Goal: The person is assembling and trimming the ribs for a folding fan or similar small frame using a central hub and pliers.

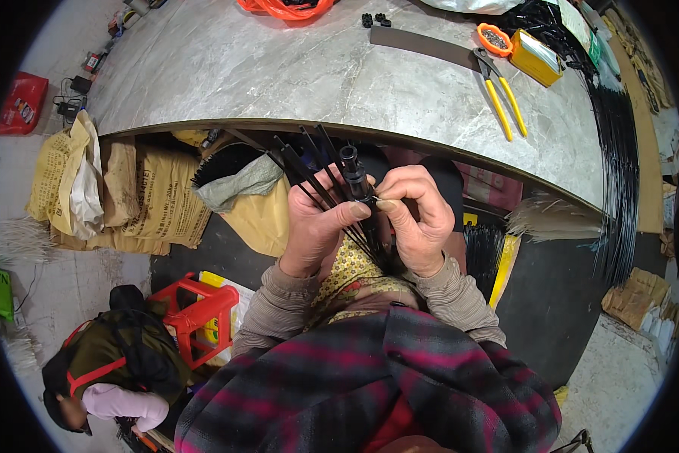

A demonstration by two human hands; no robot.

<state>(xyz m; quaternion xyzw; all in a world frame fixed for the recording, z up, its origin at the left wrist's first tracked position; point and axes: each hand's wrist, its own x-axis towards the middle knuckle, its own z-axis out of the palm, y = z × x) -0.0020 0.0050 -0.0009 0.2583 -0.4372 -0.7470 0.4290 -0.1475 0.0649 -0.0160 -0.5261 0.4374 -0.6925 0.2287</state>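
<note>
Over my lap I hold what looks like an umbrella frame, a ringed black plastic tube with thin black ribs fanning out beside it. My left hand is closed around the tube and ribs, its thumb pressed along the near side. Against the tube's right side, my right hand pinches with thumb and forefinger. Whatever lies between those fingertips is too small to make out. More of the ribs run down between my wrists toward the patterned yellow cloth on my lap.
On the grey tabletop ahead lie yellow-handled pliers, a dark flat strip, an orange dish of small metal parts and a yellow box. Long black rods hang at the right. A person is beside a red stool.
</note>
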